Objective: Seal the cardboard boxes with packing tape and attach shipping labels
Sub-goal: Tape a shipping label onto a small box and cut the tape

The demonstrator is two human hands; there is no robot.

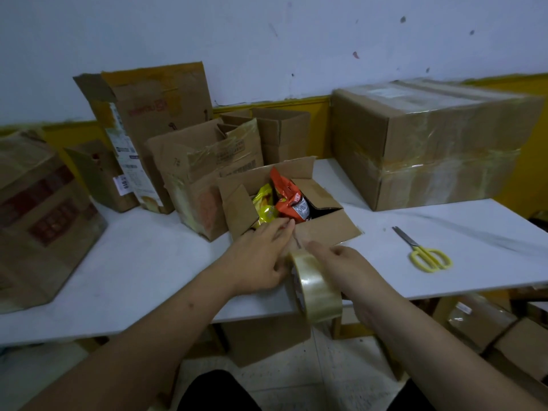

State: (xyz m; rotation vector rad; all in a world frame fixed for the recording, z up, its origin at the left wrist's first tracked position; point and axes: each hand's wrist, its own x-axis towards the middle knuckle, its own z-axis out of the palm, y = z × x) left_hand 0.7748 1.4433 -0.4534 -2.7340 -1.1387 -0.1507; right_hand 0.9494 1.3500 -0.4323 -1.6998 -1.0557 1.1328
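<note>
White and faintly marbled, the worktop runs wall to wall at about waist height, and the person stands at its near edge. Nearest is the roll of clear packing tape, held on edge just over that edge. The right hand curls round the roll from the right; the left hand rests against its other side, its fingers reaching forward to pinch what looks like the free tape end (too thin and clear to be sure).

Just beyond, touching the fingertips, sits the small open brown cardboard box with its flaps up, a yellow snack packet and an orange one poking above the rim. To seal it well I would press the packets down, fold the flaps flat first, then stick the end to the near wall and draw the tape taut along the seam.

Yellow-handled scissors lie to the right, well apart. Farther back stand several empty, worn cartons, and a large taped cardboard box on the right. Behind is a pale wall with a yellow lower band. More boxes sit on the floor under the worktop.
</note>
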